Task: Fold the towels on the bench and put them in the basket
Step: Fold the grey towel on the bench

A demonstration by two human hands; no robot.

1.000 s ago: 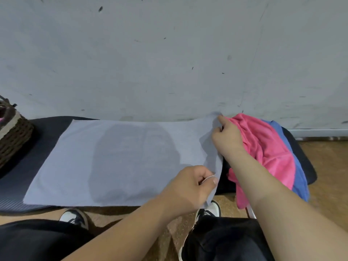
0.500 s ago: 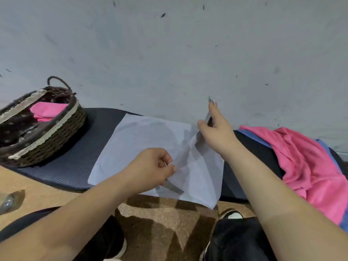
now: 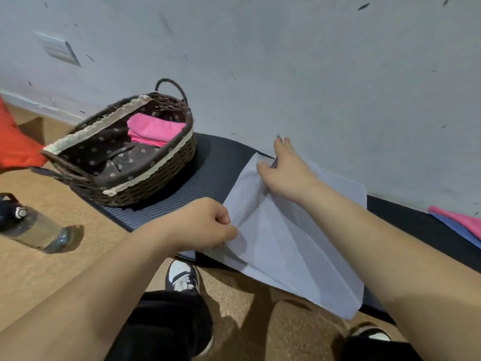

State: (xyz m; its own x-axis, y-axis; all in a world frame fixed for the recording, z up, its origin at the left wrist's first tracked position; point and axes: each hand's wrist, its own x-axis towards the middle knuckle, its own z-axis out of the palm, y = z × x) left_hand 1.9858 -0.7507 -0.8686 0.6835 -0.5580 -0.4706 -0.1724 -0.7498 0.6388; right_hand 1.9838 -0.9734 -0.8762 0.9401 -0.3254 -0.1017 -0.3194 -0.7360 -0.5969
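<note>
- The left hand (image 3: 205,225) has its fingers curled tight, thumb and forefinger pinching the near corner of the pale grey towel (image 3: 299,243).
- The right hand (image 3: 283,170) pinches the far corner beside the wall (image 3: 312,74), its other fingers straighter.
- The towel lies doubled over on the bench (image 3: 208,178), its near edge hanging off the front.
- To fold well, set both held corners squarely on the corners beneath, match the edges, then smooth out the slack ridges.
- The basket (image 3: 145,183) sits at the left on the bench, holding one folded pink towel (image 3: 153,130); more towels (image 3: 466,220) lie at the right.
</note>
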